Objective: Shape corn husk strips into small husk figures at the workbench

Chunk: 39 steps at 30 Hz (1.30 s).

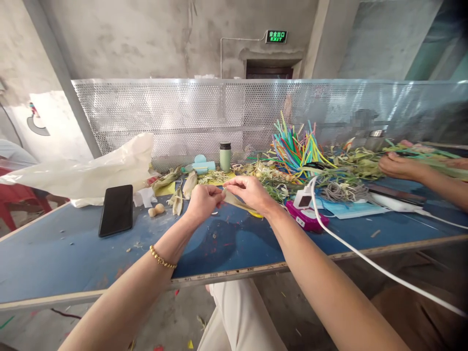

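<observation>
Above the blue table, my left hand and my right hand meet with their fingertips almost touching. My left hand is closed in a pinch; what lies between its thumb and fingers is too small to make out. Thumb and forefinger of my right hand also pinch, and a pale tan strip that looks like dry corn husk shows just under them. Pieces of dried husk lie beyond my left hand. A gold bead bracelet circles my left wrist.
A black phone and two peanut-shaped tan pieces lie left. Behind are a green cup and colourful pipe-cleaner-like stems. A purple power strip with a white cable sits right, near another person's hand.
</observation>
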{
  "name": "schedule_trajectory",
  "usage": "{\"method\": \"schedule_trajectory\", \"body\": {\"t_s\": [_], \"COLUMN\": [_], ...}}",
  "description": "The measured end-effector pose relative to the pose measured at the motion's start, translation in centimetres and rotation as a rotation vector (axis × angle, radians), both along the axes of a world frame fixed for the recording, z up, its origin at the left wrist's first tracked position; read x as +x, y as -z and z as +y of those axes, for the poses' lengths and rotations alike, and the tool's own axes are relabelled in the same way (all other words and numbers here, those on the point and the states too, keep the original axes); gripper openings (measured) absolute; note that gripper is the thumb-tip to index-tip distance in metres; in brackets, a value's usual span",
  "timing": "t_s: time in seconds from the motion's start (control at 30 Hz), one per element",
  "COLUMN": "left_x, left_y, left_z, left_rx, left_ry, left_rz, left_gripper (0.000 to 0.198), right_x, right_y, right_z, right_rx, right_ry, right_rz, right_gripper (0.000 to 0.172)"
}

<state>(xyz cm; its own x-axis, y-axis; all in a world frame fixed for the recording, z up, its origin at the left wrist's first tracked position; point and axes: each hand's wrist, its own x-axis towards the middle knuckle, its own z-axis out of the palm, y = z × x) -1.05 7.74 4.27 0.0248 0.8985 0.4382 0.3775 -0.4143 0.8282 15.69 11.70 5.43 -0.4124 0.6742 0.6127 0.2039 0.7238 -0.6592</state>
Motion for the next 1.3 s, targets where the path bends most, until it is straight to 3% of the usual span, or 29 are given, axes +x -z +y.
{"method": "schedule_trajectory", "body": {"t_s": [0.2, 0.6, 0.8, 0.97, 1.1, 1.3], "left_x": [-0.01, -0.46, -0.07, 0.1, -0.29, -0.16], "left_y": [-0.49, -0.6, -0.62, -0.36, -0.26, -0.26], "left_z": [-0.42, -0.88, -0.96, -0.73, -0.5, -0.6], "left_rx": [-0.108, -0.133, -0.086, 0.001, 0.005, -0.042], "left_ry": [0.069, 0.197, 0.189, 0.093, 0.019, 0.09], "left_rz": [-0.13, -0.118, -0.045, 0.064, 0.118, 0.073], "left_gripper": [0.018, 0.019, 0.021, 0.022, 0.026, 0.025], "right_x": [0.43, 0.63, 0.47, 0.41, 0.39, 0.04], "right_y": [-0.52, -0.65, -0.75, -0.82, -0.76, -0.31], "right_z": [-0.51, -0.56, -0.87, -0.98, -0.98, -0.51], "right_rx": [-0.076, -0.052, 0.039, 0.078, 0.013, 0.105], "right_ry": [-0.091, -0.135, -0.072, 0.013, -0.04, -0.031], "right_rz": [-0.049, -0.053, -0.077, -0.095, -0.082, -0.093], "right_gripper": [0.022, 0.022, 0.021, 0.024, 0.03, 0.022]}}
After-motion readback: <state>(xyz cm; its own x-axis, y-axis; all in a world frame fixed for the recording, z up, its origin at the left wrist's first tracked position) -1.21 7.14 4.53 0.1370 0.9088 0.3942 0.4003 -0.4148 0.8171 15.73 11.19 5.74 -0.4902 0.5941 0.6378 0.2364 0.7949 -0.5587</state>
